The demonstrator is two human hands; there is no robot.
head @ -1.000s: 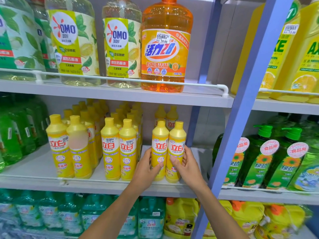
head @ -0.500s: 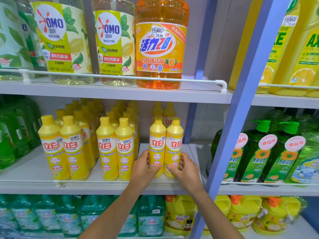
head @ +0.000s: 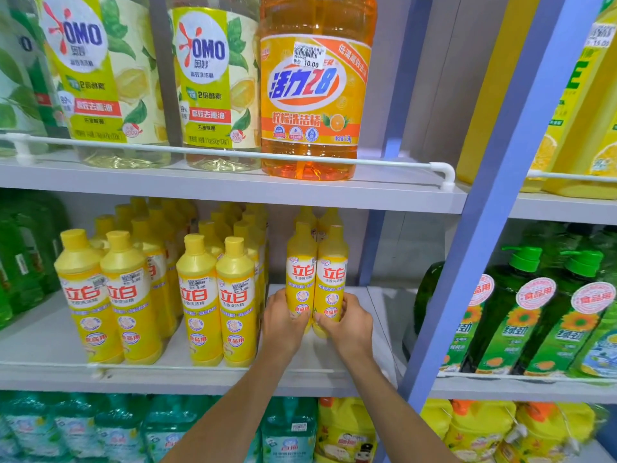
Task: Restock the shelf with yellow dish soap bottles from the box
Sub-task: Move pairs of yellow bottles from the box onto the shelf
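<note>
Two yellow bottles go onto the middle shelf, one in each hand.

The left hand [head: 283,320] is closed around the lower body of the left bottle [head: 300,279], and the right hand [head: 347,324] grips the right bottle [head: 332,282] the same way. The two bottles touch side by side and stand upright, labels to the front, probably so that they form a new row beside the yellow rows [head: 213,295] already standing there. The middle shelf [head: 43,342] holds these rows; more yellow caps show behind the pair. The box is not in view.
</note>
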